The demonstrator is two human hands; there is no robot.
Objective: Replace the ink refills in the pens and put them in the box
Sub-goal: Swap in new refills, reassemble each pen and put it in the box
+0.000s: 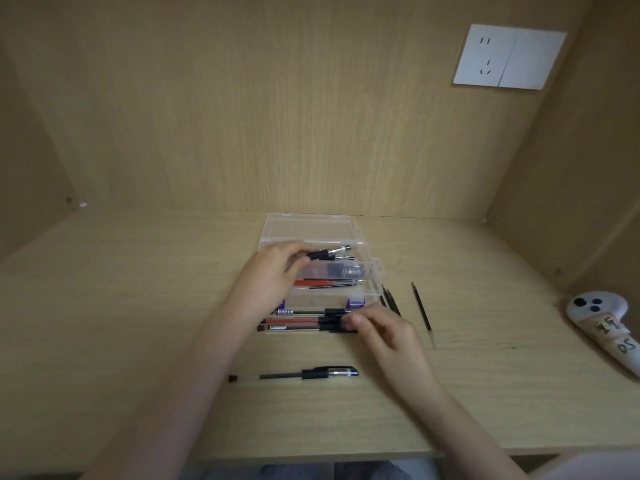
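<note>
A clear plastic box stands open on the desk, its lid tilted back. My left hand holds a black-gripped pen over the box's far compartment. Red and black refills lie in the box's near part. Three pens lie side by side in front of the box. My right hand pinches the right end of the nearest of them. A capped black pen lies alone, closer to me. Loose refills rest right of the box.
A white controller with handwritten labels lies at the desk's right edge. The desk sits in a wooden alcove with side walls. A white wall socket is on the back panel, upper right.
</note>
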